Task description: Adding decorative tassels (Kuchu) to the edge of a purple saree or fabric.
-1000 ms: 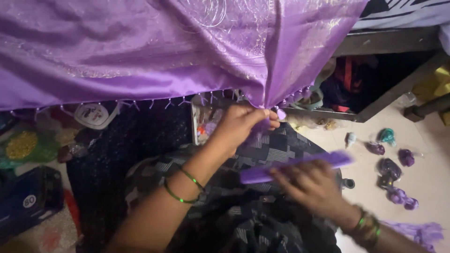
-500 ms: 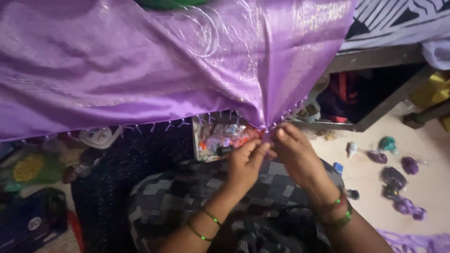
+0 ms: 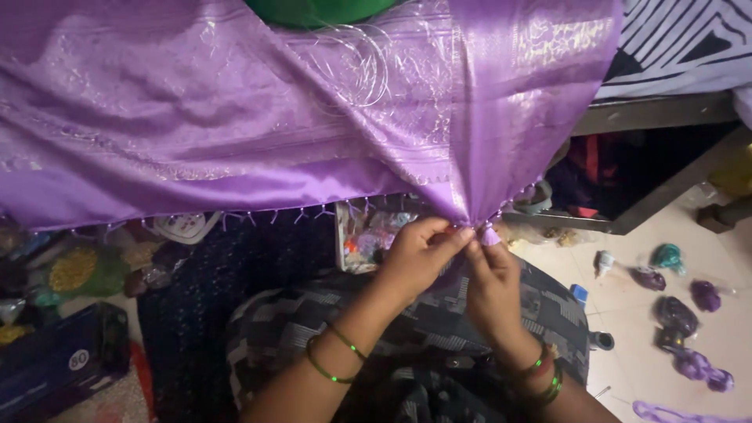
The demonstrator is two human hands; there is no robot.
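Pinching the gathered corner of the purple cloth, my left hand has its fingers closed on the hem, and my right hand is closed on the same point, touching the left one. The cloth hangs down from above and spreads wide to the left, with a small tassel fringe along its lower edge. Both wrists carry green bangles. Under the hands I see a lap in checked grey fabric. On the floor at right lie purple thread bundles.
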